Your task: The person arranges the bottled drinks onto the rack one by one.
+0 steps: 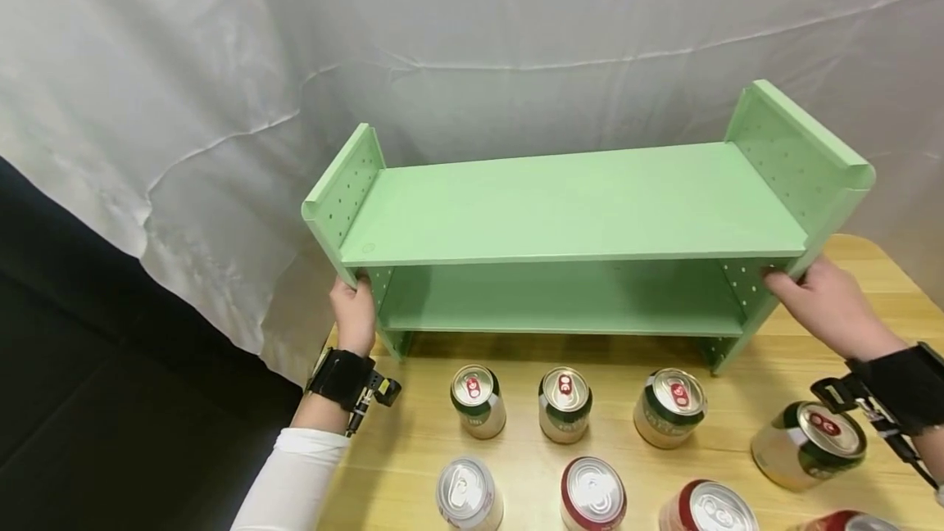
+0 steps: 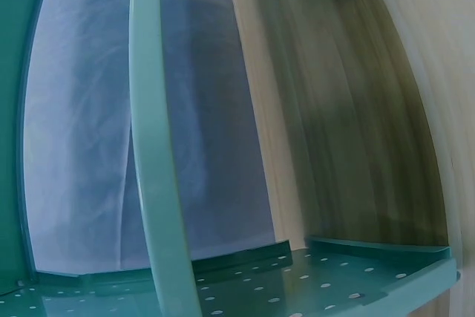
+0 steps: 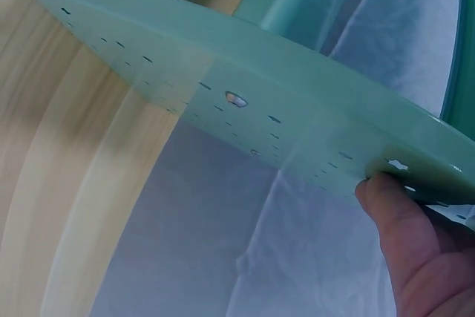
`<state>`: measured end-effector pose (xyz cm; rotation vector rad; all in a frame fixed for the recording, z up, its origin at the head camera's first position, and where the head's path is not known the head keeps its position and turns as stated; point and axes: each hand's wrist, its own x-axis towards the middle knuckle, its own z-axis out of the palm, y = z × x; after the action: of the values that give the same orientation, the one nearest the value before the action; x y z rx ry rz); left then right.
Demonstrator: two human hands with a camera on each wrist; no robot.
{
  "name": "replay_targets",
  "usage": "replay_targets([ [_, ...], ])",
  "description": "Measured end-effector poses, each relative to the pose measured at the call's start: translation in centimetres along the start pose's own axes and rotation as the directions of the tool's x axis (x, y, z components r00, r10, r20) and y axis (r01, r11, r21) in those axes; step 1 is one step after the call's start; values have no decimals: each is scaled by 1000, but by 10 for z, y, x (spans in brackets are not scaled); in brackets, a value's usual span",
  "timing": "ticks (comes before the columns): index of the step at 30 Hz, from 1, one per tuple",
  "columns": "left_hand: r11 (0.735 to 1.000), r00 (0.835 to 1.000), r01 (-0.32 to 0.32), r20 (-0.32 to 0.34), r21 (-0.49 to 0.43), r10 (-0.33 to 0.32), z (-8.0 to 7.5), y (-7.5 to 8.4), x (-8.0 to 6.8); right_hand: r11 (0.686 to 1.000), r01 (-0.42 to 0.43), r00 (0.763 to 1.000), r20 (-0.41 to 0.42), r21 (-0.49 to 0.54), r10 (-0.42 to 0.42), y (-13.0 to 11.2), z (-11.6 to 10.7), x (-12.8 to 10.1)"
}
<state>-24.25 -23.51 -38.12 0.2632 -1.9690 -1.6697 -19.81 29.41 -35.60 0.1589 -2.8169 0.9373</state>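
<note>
A pale green two-tier metal shelf (image 1: 575, 203) with perforated side panels spans the middle of the head view. My left hand (image 1: 354, 314) grips its left side panel at about upper-board height. On the opposite side my right hand (image 1: 829, 306) holds the right side panel (image 3: 178, 72), fingertips curling round to its inner face. The right wrist view shows the thumb (image 3: 397, 217) against that perforated panel. My left hand is out of sight in the left wrist view, where a green shelf board (image 2: 154, 131) crosses the frame. Whether the shelf's feet touch the table cannot be told.
In front of the shelf, green-topped cans (image 1: 565, 406) stand in a row on the wooden table (image 1: 398, 433). Nearer stand a silver can (image 1: 468, 494) and several red-rimmed cans (image 1: 593, 494). A white curtain (image 1: 516, 39) hangs behind; black cloth (image 1: 111, 367) lies left.
</note>
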Motion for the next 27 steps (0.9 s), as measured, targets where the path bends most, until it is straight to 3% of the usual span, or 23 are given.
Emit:
replay_targets([
  [10,998,996,9,86,60,-14,-4,8,-15,1000,-21,1000,-10,6,22,9,-5,-18],
  [20,1000,992,-2,123,15,0,11,13,-31,997,75,995,-73,20,-74,26,-21,-31],
  [27,1000,991,18,136,-2,-17,18,16,-41,996,-45,998,-45,-83,41,28,-30,-37],
])
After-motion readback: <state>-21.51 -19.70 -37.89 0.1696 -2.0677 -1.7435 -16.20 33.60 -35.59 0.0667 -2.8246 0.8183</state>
